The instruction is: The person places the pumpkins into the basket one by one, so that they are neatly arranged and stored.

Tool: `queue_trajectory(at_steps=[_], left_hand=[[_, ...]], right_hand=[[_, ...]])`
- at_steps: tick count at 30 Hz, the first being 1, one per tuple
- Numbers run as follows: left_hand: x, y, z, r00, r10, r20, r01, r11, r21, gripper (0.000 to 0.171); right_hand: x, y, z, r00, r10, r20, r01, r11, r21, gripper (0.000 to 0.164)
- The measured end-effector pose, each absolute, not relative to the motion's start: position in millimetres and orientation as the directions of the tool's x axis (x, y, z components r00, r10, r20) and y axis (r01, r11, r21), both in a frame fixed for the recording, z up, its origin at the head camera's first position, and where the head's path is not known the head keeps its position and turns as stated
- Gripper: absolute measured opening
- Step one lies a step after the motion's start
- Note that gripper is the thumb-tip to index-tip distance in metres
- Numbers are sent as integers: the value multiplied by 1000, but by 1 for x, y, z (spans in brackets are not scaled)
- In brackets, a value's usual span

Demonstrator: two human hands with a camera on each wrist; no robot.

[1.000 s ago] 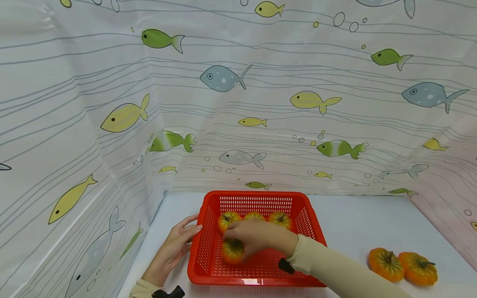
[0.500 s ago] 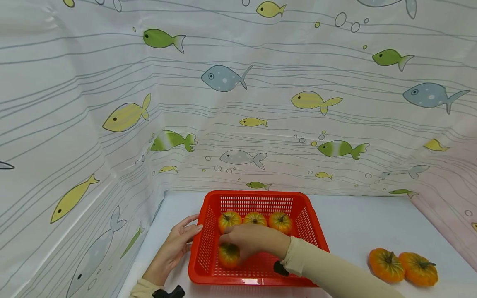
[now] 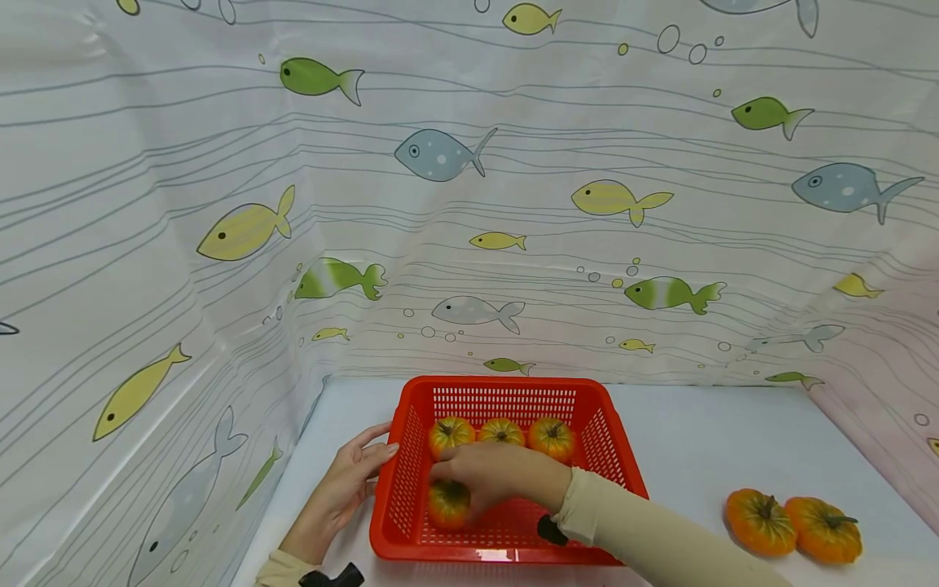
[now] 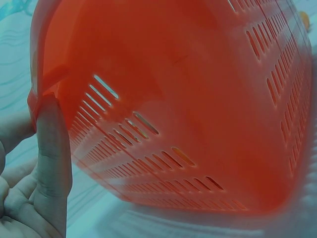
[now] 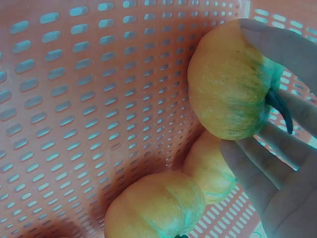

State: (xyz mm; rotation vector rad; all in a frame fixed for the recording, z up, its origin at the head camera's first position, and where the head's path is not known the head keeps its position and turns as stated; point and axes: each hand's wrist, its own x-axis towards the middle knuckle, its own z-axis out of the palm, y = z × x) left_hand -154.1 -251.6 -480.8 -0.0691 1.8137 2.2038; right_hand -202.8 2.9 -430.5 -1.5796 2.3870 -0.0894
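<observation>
In the head view, grasping an orange pumpkin (image 3: 449, 507) with the bent fingers of the right hand (image 3: 499, 473), inside a red basket (image 3: 440, 552), near its front left corner. Gripping the rim at the basket's left edge with the thumb and fingers of the left hand (image 3: 343, 481). Seeing a row towards the basket's back edge: a back-left pumpkin (image 3: 451, 432), a back-middle pumpkin (image 3: 502, 430) partly behind the right hand, and a back-right pumpkin (image 3: 552, 439). Wearing a cream sleeve (image 3: 653, 522) on the right arm. Seeing two loose pumpkins (image 3: 760, 522) side by side on the white worktop (image 3: 682, 432), well apart from the basket, towards the worktop's right edge. Facing a fish-printed sheet (image 3: 543, 220) beyond the worktop's back edge. In the left wrist view, touching the basket's rim with the thumb and another finger, beside the slotted outer wall. In the right wrist view, pinching the orange pumpkin between thumb and fingers, with its dark stem (image 5: 280, 110) towards the palm. Seeing two more pumpkins (image 5: 153, 208) close by in the basket.
</observation>
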Motion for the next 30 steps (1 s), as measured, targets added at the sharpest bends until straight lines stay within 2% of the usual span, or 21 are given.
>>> queue_trajectory(at_steps=[6, 23, 30], left_hand=[[-155, -251, -481, -958, 183, -219, -250, -170, 953, 68], [-154, -251, -481, -958, 172, -231, -259, -163, 952, 68], [-154, -251, -481, -958, 165, -234, -261, -164, 951, 69]], right_hand=[[-205, 4, -429, -356, -920, -163, -898, 385, -211, 62], [-209, 12, -415, -397, -908, -137, -871, 420, -257, 64], [-210, 22, -400, -456, -883, -114, -843, 469, -261, 65]])
